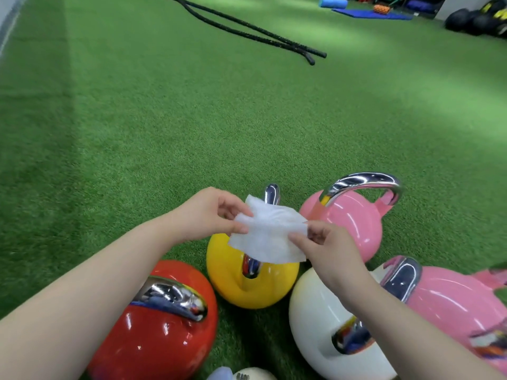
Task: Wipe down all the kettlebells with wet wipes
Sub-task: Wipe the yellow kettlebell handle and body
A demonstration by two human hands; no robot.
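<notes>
We hold one white wet wipe (270, 234) spread between both hands, in the air above the yellow kettlebell (247, 278). Our left hand (211, 215) pinches the wipe's left edge between thumb and fingertips; our right hand (326, 242) pinches its right edge the same way. The wipe hangs partly unfolded and hides most of the yellow kettlebell's chrome handle (272, 193), whose tip shows at 12 o'clock of the wipe.

Five kettlebells stand close together on the green turf (192, 119):
- Yellow kettlebell: centre of the group, directly below the wipe.
- Red kettlebell (159, 333): at 8 o'clock of the yellow one, under our left forearm.
- White kettlebell (323, 325): at 4 o'clock of the yellow one, partly behind our right forearm.
- Far pink kettlebell (354, 223): at 2 o'clock of the yellow one, upright, chrome handle up.
- Near pink kettlebell (455, 300): at 3 o'clock of the white one, just beside it.

At the bottom edge, at 6 o'clock, a pale rounded object (253, 374) carries dark lettering; we cannot read it. No brand or weight marking on the kettlebells is legible.

Far field: two black battle ropes (247, 26) lie at 12 o'clock. A blue mat (370, 14), a blue foam roller (333, 2) and an orange roller (382, 9) lie at 1 o'clock. Dark medicine balls (466, 20) sit at 2 o'clock; yellow markings show near them, illegible.
</notes>
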